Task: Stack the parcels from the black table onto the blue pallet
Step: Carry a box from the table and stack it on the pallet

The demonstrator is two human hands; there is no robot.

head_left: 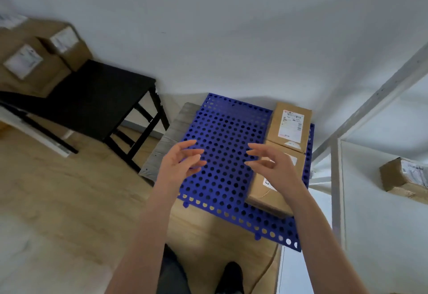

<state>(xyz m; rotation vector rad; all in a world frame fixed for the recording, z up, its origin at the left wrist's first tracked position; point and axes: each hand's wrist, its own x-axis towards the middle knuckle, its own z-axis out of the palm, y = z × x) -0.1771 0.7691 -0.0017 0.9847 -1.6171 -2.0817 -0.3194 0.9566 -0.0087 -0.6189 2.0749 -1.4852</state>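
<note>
Parcels: we count two on the pallet (222, 145), a far parcel (290, 125) at its far right corner and a near parcel (269, 191) touching it along the right edge. The blue perforated pallet lies on a wood floor (58, 189) against a white wall (231, 39). The table (92, 99) stands left of it, carrying at least two table parcels (27, 64) at its far left end. Our left hand (179, 164) and right hand (273, 164) hover above the pallet, apart, fingers spread, holding nothing. One shelf parcel (404, 179) sits on a white rack (335, 178) at right.
</note>
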